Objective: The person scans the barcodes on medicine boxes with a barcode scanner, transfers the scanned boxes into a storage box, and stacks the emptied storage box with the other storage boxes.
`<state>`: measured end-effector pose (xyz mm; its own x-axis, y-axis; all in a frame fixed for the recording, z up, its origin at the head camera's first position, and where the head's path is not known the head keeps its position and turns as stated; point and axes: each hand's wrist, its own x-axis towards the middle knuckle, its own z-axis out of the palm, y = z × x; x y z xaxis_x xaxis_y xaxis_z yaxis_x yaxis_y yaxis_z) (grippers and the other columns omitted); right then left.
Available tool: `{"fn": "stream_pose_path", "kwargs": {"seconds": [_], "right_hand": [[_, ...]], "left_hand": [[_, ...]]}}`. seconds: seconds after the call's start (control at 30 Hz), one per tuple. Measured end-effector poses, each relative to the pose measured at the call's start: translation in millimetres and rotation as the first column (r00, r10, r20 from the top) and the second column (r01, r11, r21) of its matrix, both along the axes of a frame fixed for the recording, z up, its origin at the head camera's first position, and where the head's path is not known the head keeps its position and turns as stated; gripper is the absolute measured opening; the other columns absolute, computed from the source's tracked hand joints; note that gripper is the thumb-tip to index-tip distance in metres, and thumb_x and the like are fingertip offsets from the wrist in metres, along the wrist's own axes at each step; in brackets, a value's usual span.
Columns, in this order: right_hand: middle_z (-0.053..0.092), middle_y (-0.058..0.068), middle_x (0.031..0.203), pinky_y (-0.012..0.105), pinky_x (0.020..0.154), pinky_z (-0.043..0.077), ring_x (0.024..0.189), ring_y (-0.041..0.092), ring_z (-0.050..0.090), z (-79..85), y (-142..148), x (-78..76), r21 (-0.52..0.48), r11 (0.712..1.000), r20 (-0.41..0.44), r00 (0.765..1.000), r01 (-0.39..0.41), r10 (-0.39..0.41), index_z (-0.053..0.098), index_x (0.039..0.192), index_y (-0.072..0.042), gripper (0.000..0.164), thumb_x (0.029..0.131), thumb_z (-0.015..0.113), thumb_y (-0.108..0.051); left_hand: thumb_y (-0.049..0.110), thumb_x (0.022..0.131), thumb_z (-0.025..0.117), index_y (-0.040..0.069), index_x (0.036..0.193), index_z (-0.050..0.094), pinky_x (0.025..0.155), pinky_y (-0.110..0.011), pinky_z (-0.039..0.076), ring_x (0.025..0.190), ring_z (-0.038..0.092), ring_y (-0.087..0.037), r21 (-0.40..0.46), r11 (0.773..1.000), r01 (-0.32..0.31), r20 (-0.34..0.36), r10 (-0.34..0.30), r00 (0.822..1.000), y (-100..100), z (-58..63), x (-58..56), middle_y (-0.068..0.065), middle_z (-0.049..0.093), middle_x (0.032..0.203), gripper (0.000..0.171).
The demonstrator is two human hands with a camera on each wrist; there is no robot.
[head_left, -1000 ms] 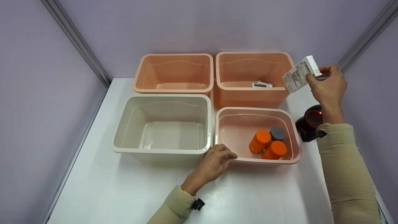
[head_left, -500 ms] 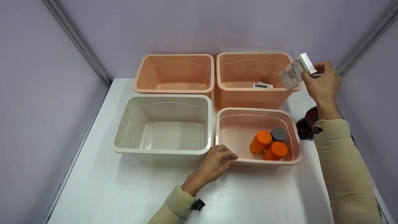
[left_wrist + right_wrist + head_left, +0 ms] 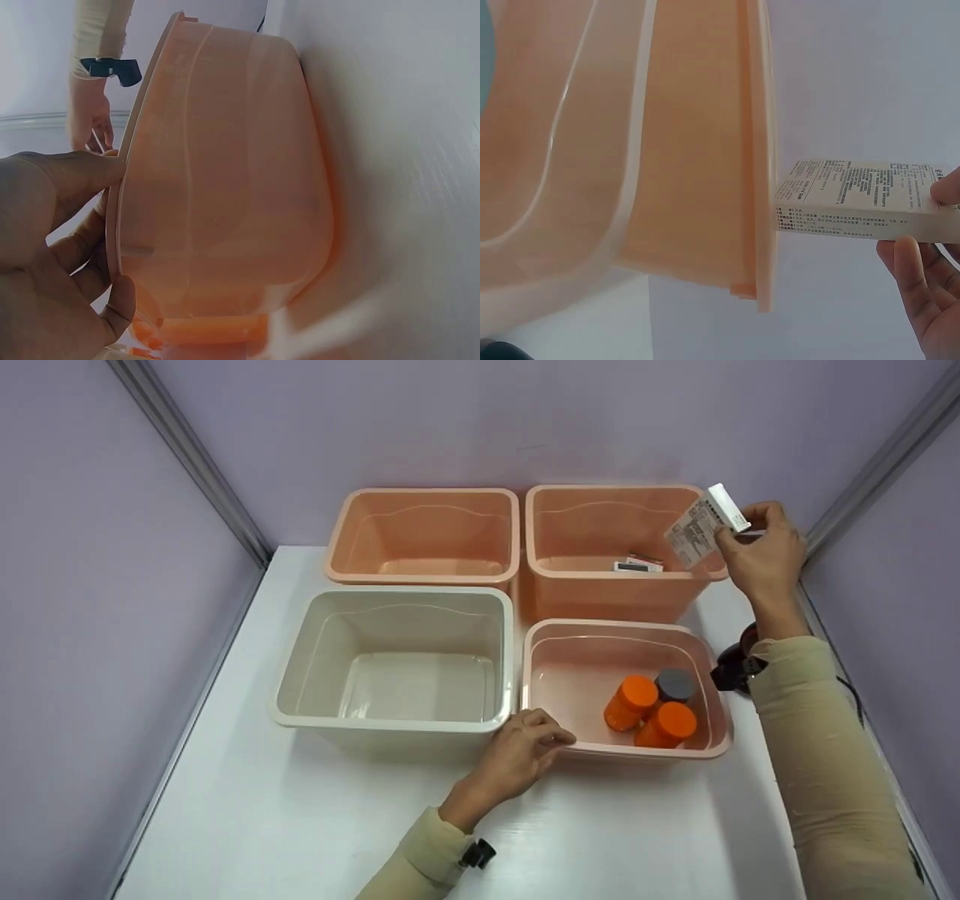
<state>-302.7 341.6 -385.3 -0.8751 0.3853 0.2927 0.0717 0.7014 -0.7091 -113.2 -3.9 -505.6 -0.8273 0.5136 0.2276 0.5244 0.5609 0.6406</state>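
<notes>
My right hand [image 3: 769, 561] pinches a white printed carton [image 3: 696, 534], like a medicine box, between thumb and fingers. The carton tilts over the right rim of the back-right orange bin [image 3: 604, 598]. Dense small print covers the carton [image 3: 855, 187] in the right wrist view. Inside that bin lie small flat packs [image 3: 637, 565]. My left hand [image 3: 521, 754] is at the near-left corner of the pale pink bin [image 3: 559, 625]. In the left wrist view, thumb and fingers grip the rim of this bin [image 3: 232, 165]. Two orange-capped bottles [image 3: 637, 691] and a grey-capped one [image 3: 675, 685] stand inside it.
A pale grey bin [image 3: 390, 726] stands at the front left, with another orange bin [image 3: 420, 579] behind it. A dark round object [image 3: 748, 639] sits on the white table [image 3: 600, 840], partly hidden by my right forearm. Lilac walls [image 3: 450, 420] enclose the table.
My right hand has moved left and slightly away from me, bringing the carton from beside the back-right bin to over its right rim. The left hand stays at the pink rim.
</notes>
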Motion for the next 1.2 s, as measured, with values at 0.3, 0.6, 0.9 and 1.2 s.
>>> {"fn": "stream_pose_path", "kwargs": {"seconds": [0.3,0.6,0.9,1.2], "right_hand": [[0.054,-0.010,0.103,0.027,0.086,0.050,0.115,0.028,0.066,-12.1,-4,-8.9,0.004,0.999,0.064,0.997,-0.054,0.053,0.055,0.121,-0.015,0.040,0.093,0.064,-0.042],[0.059,0.001,0.109,0.014,0.070,0.046,0.114,0.029,0.065,-22.1,-2,-15.6,-0.003,0.996,0.075,0.994,-0.086,0.086,0.055,0.122,-0.009,0.044,0.092,0.065,-0.040],[0.061,0.019,0.127,0.045,0.099,0.051,0.120,0.036,0.062,-25.7,-5,-18.5,0.007,0.995,0.109,0.989,-0.103,0.101,0.053,0.125,-0.005,0.046,0.093,0.064,-0.036],[0.062,0.018,0.129,0.048,0.100,0.047,0.120,0.034,0.061,-26.0,-4,-17.6,0.020,0.997,0.143,0.987,-0.081,0.077,0.055,0.127,-0.007,0.049,0.092,0.067,-0.039]], "left_hand": [[0.011,0.093,0.070,0.023,0.107,0.076,0.101,-0.031,0.046,0.109,0.059,-0.014,-0.011,1.000,0.001,0.006,-0.001,1.000,0,0.9,0.7,0.006,0.064,0.100,0.020],[0.013,0.093,0.071,0.024,0.107,0.076,0.100,-0.030,0.046,0.106,0.060,-0.013,-0.028,1.000,-0.003,-0.014,0.002,1.000,0,0.1,-0.3,0.006,0.065,0.099,0.019],[0.014,0.092,0.071,0.023,0.106,0.076,0.098,-0.029,0.047,0.104,0.061,-0.013,-0.016,1.000,0.003,-0.029,-0.003,1.000,0,-0.7,-0.2,0.006,0.065,0.098,0.017],[0.016,0.093,0.071,0.023,0.106,0.076,0.096,-0.028,0.048,0.103,0.060,-0.012,-0.017,1.000,0.007,-0.031,-0.008,1.000,0,0.6,0.2,0.006,0.065,0.098,0.016]]}}
